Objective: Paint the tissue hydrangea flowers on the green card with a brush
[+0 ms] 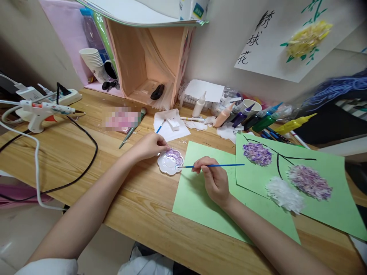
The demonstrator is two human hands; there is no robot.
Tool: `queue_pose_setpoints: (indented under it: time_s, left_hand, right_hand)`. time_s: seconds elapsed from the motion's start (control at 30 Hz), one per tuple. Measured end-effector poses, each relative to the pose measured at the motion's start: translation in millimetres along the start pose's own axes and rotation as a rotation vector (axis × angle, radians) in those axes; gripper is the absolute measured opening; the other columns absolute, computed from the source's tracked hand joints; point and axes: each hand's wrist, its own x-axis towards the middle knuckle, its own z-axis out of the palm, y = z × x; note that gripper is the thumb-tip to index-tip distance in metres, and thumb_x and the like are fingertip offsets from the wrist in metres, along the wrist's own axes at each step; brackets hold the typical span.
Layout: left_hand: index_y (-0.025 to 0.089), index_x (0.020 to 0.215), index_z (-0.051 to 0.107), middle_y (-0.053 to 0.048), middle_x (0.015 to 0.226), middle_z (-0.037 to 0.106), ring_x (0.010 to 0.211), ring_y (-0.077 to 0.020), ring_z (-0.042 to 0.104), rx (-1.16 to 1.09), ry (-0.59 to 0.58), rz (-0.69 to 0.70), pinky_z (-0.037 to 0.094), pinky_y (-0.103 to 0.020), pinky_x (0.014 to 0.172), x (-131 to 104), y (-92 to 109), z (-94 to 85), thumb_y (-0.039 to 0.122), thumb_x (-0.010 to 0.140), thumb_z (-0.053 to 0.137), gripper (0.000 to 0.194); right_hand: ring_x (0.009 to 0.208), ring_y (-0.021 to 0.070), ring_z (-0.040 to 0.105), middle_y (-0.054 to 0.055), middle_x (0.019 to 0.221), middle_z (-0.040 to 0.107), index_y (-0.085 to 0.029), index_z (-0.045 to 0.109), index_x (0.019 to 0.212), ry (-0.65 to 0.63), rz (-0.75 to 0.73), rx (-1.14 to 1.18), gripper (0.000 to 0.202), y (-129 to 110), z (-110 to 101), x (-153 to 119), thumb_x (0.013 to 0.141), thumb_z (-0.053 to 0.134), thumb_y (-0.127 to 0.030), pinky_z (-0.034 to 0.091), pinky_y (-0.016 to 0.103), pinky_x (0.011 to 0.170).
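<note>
Right hand [215,179]: pinch grip closed narrow on thin blue brush [212,165], tip dipped at palette rim to pick up paint.
Left hand [150,145]: fingertip grip closed on the white flower palette [169,162], steadying it on the counter [134,198].
Green sheets [197,198]: just beside the palette, within reach.
Paint tubes [258,118]: behind, near wall.

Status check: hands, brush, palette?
Left hand steadies palette at its rim. Right hand holds brush, tip in a palette well. Green paper under right hand; nothing between brush and palette.
</note>
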Motion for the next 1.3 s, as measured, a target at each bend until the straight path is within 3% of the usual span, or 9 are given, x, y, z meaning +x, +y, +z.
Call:
queue_pose_setpoints:
  time_s: [0.33,0.87,1.03,1.2,1.3]
  left_hand:
    - [0.017,0.076,0.076,-0.006,0.077,0.075,0.066,-0.0181,0.063,-0.010,0.005,0.036,0.041,-0.027,0.060,-0.6,1.2,7.0,0.040,0.076,0.063,0.027]
    - [0.016,0.077,0.074,-0.006,0.079,0.076,0.068,-0.0182,0.065,-0.003,0.002,0.066,0.042,-0.026,0.058,-0.2,1.3,9.7,0.038,0.077,0.063,0.025]
    - [0.016,0.079,0.074,-0.006,0.080,0.076,0.070,-0.0187,0.066,-0.004,-0.002,0.072,0.043,-0.026,0.059,-0.7,2.1,9.1,0.039,0.077,0.062,0.026]
    - [0.015,0.078,0.073,-0.007,0.080,0.076,0.071,-0.0192,0.066,0.000,0.001,0.071,0.044,-0.027,0.061,-1.7,3.2,10.0,0.040,0.077,0.062,0.027]
    - [0.015,0.078,0.073,-0.007,0.081,0.076,0.072,-0.0196,0.066,0.005,0.002,0.069,0.044,-0.027,0.061,-1.9,3.4,9.9,0.041,0.077,0.062,0.028]
  right_hand:
    - [0.067,0.0131,0.059,0.001,0.075,0.062,-0.022,0.058,0.092,-0.014,0.057,-0.030,0.019,0.1,-0.3,-0.2,0.101,0.042,-0.023,0.047,0.027,0.060]
    - [0.067,0.0137,0.060,0.001,0.076,0.063,-0.022,0.058,0.090,-0.079,0.009,-0.023,0.022,-0.9,-1.7,0.1,0.101,0.040,-0.022,0.048,0.028,0.060]
    - [0.065,0.0143,0.059,0.001,0.074,0.062,-0.022,0.059,0.088,0.007,0.046,-0.043,0.024,-1.3,-1.6,0.4,0.101,0.039,-0.025,0.047,0.028,0.058]
    - [0.067,0.0154,0.059,0.003,0.075,0.064,-0.022,0.059,0.088,-0.079,-0.007,-0.022,0.023,-2.7,-0.9,2.5,0.101,0.040,-0.024,0.048,0.030,0.061]
    - [0.065,0.0157,0.058,0.002,0.072,0.063,-0.022,0.059,0.086,-0.033,0.007,-0.033,0.025,-3.9,-1.2,2.6,0.101,0.039,-0.025,0.047,0.030,0.060]
